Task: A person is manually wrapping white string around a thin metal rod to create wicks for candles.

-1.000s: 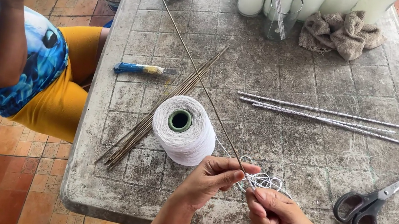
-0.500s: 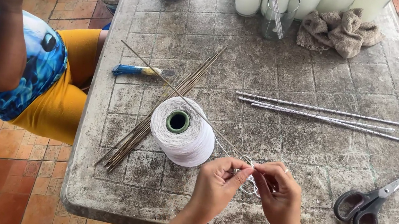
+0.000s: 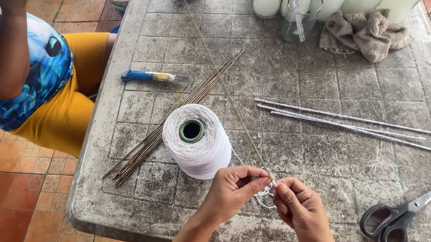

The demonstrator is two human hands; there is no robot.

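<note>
My left hand [image 3: 233, 190] and my right hand [image 3: 298, 204] meet near the table's front edge, both pinching the near end of one thin stick [image 3: 230, 98] with white thread [image 3: 265, 196] looped around it. The stick slants away toward the far left of the table. The thread runs back to a white thread cone [image 3: 197, 141] lying just left of my left hand.
A bundle of thin sticks [image 3: 170, 120] lies left of the cone. Three wrapped white rods [image 3: 355, 124] lie at the right, black scissors [image 3: 401, 217] near the front right. A blue-handled tool [image 3: 146, 76], a glass jar [image 3: 301, 15], a cloth [image 3: 365, 32]. A seated person [image 3: 14, 70] works at the left.
The stick's far end has swung from left toward the far side. My hands shifted slightly and keep working the thread at its near end.
</note>
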